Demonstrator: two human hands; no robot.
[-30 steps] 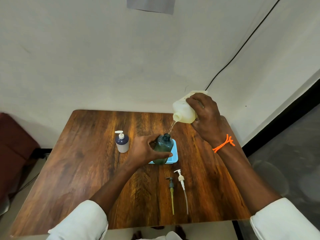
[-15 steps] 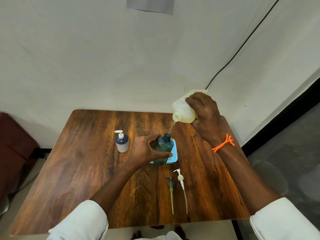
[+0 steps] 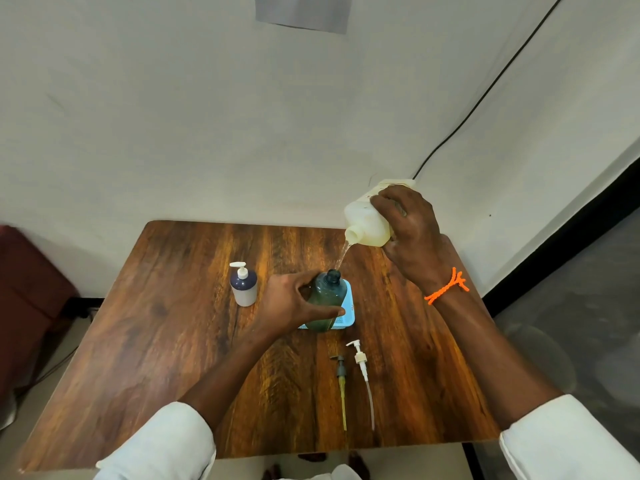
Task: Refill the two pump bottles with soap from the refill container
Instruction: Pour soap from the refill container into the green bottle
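Note:
My right hand grips a pale yellow refill container, tipped with its spout down to the left. A thin stream of soap falls from the spout into the open neck of a dark green bottle. This bottle stands upright in a small light blue basket, and my left hand is wrapped around its side. A second bottle, dark blue over white with a white pump on it, stands to the left. Two loose pump heads, one grey and one white, lie on the table nearer to me.
Everything rests on a square wooden table pushed against a white wall. A black cable runs down the wall behind the container. A dark red seat stands at the far left, and grey floor lies to the right.
The refill container has stayed tipped and the stream keeps running into the green bottle. Both hands hold nearly the same positions.

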